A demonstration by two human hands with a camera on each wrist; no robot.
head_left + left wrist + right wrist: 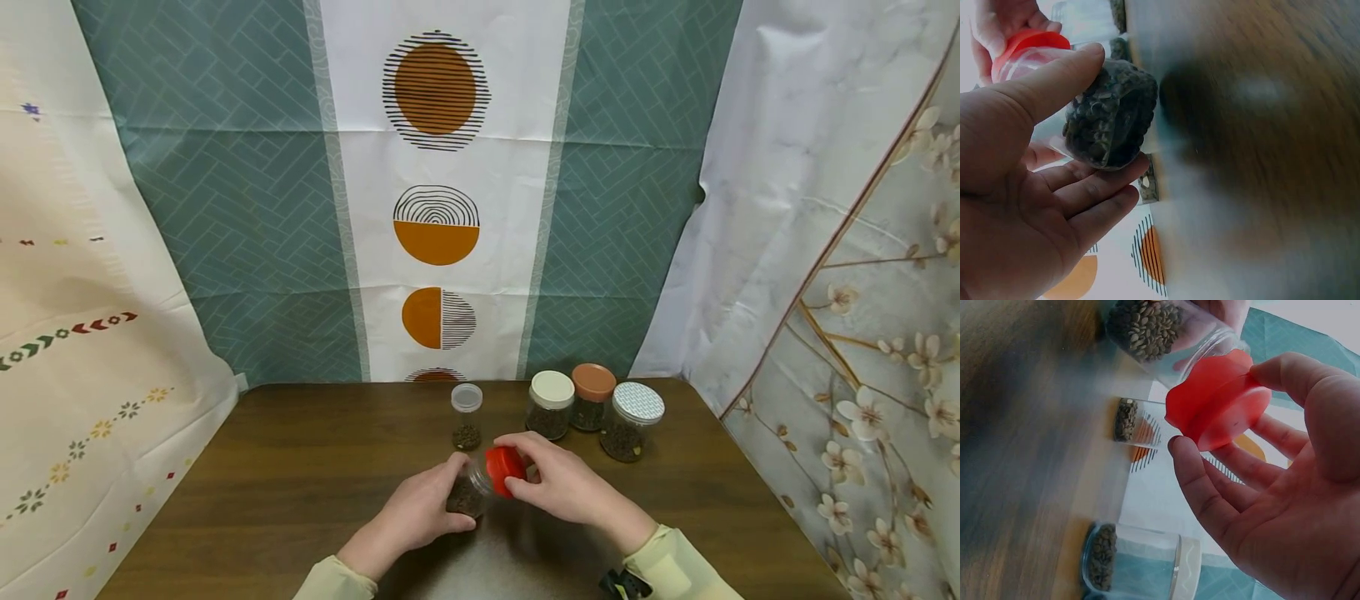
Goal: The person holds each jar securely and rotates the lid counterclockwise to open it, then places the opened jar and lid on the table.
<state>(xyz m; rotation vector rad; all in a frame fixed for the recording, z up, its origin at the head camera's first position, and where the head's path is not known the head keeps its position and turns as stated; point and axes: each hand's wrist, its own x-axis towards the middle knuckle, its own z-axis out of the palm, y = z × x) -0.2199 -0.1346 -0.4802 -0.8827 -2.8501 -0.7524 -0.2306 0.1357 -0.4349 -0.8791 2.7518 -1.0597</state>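
My left hand (420, 507) grips a clear jar (1110, 115) partly filled with dark brown seeds. The jar is tilted, its threaded mouth turned to the right. In my right hand (561, 482) a red lid (1222, 400) with a wavy edge is pinched by the rim between thumb and fingers. The lid stands at an angle right at the jar's mouth, and part of the thread shows beside it. Whether lid and rim touch, I cannot tell.
Behind my hands stands a small clear-lidded jar (467, 417) holding seeds. To the right are a cream-lidded jar (550, 408), an orange-lidded jar (592, 396) and a jar with a patterned white lid (633, 421). Fabric hangs behind the wooden table (300, 467).
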